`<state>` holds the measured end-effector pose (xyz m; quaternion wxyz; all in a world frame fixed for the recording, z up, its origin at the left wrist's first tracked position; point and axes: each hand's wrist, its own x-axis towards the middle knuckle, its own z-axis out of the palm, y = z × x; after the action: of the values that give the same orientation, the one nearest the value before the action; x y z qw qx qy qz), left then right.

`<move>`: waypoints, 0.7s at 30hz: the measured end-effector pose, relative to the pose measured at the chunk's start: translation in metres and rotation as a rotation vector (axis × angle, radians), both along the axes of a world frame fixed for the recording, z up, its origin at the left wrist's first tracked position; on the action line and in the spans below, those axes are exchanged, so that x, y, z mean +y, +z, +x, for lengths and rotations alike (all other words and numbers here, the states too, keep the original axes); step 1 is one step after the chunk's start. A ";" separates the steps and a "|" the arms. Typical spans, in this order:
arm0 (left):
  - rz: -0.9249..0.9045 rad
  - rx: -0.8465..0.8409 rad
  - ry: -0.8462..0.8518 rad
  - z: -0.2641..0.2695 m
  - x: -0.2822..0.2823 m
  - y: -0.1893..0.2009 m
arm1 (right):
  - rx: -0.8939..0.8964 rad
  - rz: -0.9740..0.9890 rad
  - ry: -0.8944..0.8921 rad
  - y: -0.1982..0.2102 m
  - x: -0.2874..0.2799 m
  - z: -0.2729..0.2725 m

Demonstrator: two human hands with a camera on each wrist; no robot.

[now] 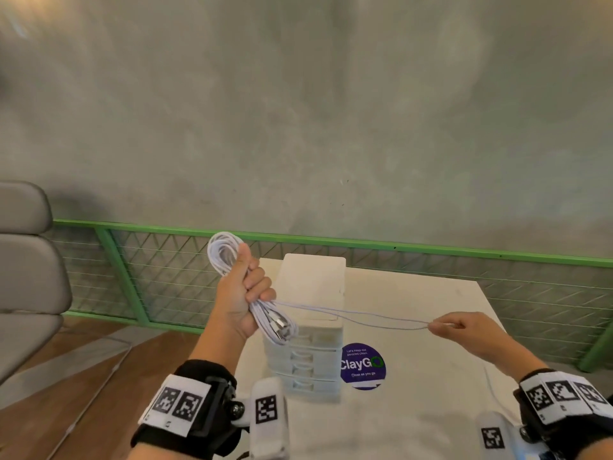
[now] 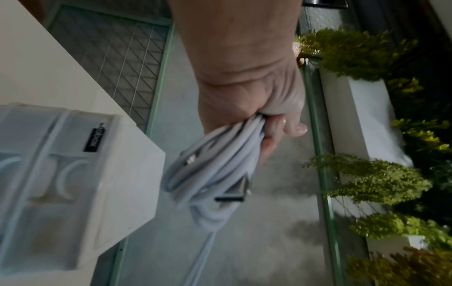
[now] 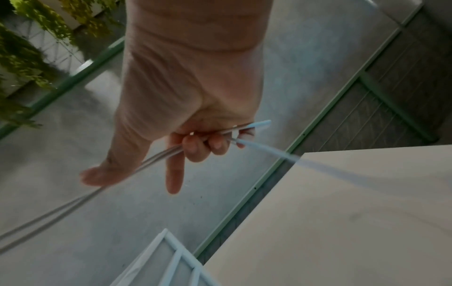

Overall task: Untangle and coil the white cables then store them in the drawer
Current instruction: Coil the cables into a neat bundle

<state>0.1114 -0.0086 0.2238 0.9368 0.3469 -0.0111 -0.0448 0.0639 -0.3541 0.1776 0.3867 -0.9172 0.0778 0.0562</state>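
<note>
The coil (image 1: 225,254) of white cable is light, soft and springy, so I judge it best gripped across its gathered middle, where the left hand (image 1: 243,293) fists it above the drawer unit (image 1: 311,327). Two strands (image 1: 358,318) run taut to the right hand (image 1: 457,325), whose curled fingers (image 3: 193,147) pinch them. One coil shows; how many cables it holds I cannot tell. The unit's four visible drawers are closed, on one table (image 1: 414,410).

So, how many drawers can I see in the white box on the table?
4, stacked at the front of the drawer unit: top, second, third, bottom. The coiled cables hide part of the top one.
</note>
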 end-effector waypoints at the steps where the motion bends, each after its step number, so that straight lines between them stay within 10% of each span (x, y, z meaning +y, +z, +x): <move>1: -0.039 -0.003 0.007 0.002 0.004 0.002 | -0.011 -0.077 -0.006 -0.003 -0.003 0.000; 8: 0.026 -0.006 0.096 -0.004 0.012 0.009 | 0.371 -0.653 0.101 -0.038 -0.019 0.005; 11: 0.123 0.024 0.076 -0.012 -0.010 0.005 | 0.485 -0.493 0.282 -0.005 0.019 -0.004; 15: 0.193 0.048 -0.020 -0.024 -0.050 -0.004 | 0.188 -0.054 0.480 0.035 0.087 -0.014; 21: -0.015 0.146 -0.083 -0.030 -0.069 0.001 | 0.162 0.548 0.507 0.030 0.129 -0.024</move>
<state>0.0815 -0.0777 0.2250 0.9350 0.3348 0.0427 -0.1089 0.0398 -0.2247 0.2075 0.5841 -0.7624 -0.1392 0.2413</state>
